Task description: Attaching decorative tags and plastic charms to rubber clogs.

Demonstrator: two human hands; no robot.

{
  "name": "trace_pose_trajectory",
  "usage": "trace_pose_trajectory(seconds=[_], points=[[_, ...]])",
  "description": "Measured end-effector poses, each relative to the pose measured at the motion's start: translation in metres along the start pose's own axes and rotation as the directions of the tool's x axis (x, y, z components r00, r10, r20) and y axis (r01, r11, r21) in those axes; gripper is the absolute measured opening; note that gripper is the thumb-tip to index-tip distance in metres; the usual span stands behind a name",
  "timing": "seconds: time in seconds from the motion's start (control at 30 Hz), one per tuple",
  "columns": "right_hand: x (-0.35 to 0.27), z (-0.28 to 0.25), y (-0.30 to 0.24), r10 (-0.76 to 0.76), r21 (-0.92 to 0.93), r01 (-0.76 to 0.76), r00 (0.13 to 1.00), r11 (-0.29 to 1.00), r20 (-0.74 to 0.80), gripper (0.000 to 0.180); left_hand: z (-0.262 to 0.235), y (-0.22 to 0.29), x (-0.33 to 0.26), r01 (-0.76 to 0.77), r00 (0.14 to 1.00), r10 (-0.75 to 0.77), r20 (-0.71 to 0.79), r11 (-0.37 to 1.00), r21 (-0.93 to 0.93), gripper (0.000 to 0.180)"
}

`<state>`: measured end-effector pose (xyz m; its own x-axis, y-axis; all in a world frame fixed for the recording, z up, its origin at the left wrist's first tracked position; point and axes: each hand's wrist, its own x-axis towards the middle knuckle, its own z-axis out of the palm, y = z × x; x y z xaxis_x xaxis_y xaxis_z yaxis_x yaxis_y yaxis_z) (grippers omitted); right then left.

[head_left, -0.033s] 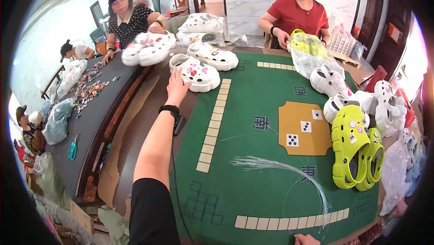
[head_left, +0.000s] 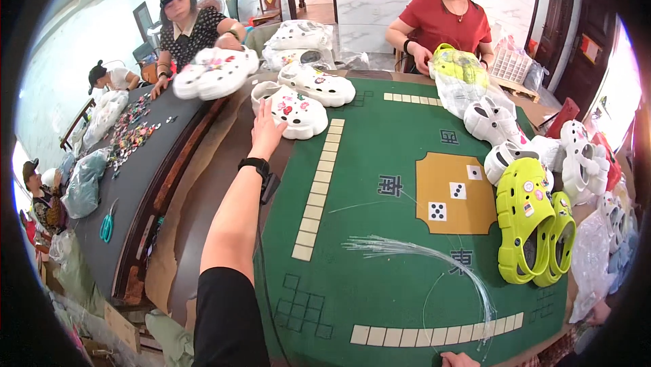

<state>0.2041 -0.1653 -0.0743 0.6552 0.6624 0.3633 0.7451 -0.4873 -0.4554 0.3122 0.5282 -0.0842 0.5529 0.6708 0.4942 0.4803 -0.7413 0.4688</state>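
Fingers: the left hand (head_left: 266, 131) lies stretched out with its fingers (head_left: 261, 111) slightly apart, the tips touching the near edge of a white clog (head_left: 293, 113); nothing is clamped. Of the right hand (head_left: 456, 360) only a sliver shows at the lower edge, so I cannot tell how its fingers stand.
White clog: it rests on its sole at the far left corner of the green tabletop (head_left: 380, 279), just left of the row of cream tiles (head_left: 319, 191), with a 2nd white clog (head_left: 319, 84) just beyond it.
Handling: it looks like moulded foam, so probably light, slightly springy and not fragile; the smooth matt skin should give fair grip.
Where to hold: the heel rim or the thick side wall seems safest; the top carries small coloured charms (head_left: 290, 106) that a pinch could knock loose.
Shape: rounded bulbous toe, vent holes, chunky sole.
Wrist: a black watch (head_left: 255, 165) sits on the left forearm, near the tabletop's left edge.
Tabletop surface: flat green felt with a tan square at its centre.
Near the centre: a bundle of thin clear plastic strands (head_left: 407, 248), limp and slippery-looking.
Right of the centre: 2 lime-green clogs (head_left: 532, 228), the same foam build.
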Motion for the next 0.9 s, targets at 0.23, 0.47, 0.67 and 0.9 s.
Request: trace_pose_trajectory(seconds=[0.23, 0.47, 0.67, 0.9], points=[[-0.004, 0.001, -0.001, 0.024, -0.012, -0.023, 0.998, 1.000, 0.059, 0.020, 0.014, 0.043, -0.002, -0.061, 0.984, 0.030, 0.175, 0.983, 0.174, 0.082], [-0.002, -0.007, 0.003, 0.048, -0.014, -0.047, 0.993, 0.999, 0.111, 0.019, -0.027, 0.178, -0.138, -0.445, 0.755, 0.592, 0.283, 0.779, -0.443, 0.055], [-0.005, -0.002, 0.002, 0.031, -0.007, -0.031, 0.999, 0.999, 0.044, 0.017, -0.107, 0.119, -0.085, -0.454, 0.865, 0.469, 0.176, 0.883, -0.120, 0.045], [-0.003, 0.001, 0.004, -0.001, -0.005, 0.001, 1.000, 1.000, -0.015, 0.012, -0.158, -0.007, -0.112, -0.218, 0.895, -0.026, 0.445, 0.845, 0.489, 0.080]])
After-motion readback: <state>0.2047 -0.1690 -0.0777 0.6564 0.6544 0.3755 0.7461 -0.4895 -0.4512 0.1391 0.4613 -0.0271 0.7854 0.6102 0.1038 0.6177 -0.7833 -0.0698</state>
